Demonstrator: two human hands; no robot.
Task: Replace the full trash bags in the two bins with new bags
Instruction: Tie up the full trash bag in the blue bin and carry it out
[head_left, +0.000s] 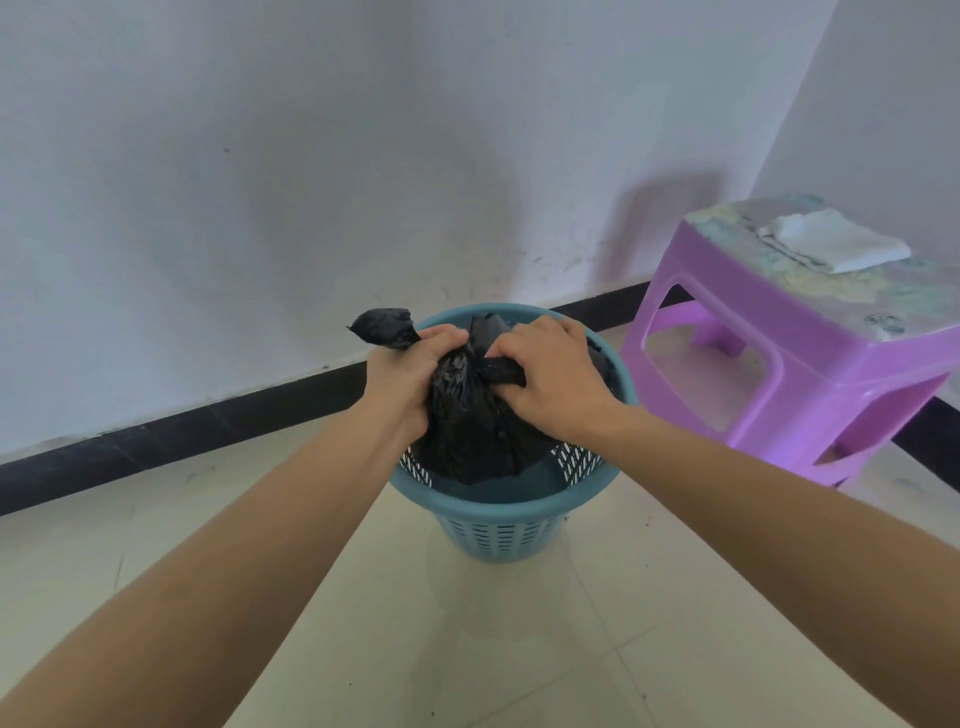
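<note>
A blue perforated plastic bin (506, 506) stands on the tiled floor near the wall. Inside it sits a black trash bag (467, 431), gathered at the top. My left hand (408, 376) grips one bunched flap of the bag, whose end sticks out to the upper left. My right hand (556, 376) is closed on the other flap, just right of the gathered neck. Both hands are over the bin's opening. The bag's lower part is hidden by the bin wall.
A purple plastic stool (779, 374) stands to the right of the bin, with a folded white cloth (836, 247) on its top. A white wall with a black skirting board (208, 421) runs behind. Pale floor tiles lie in front.
</note>
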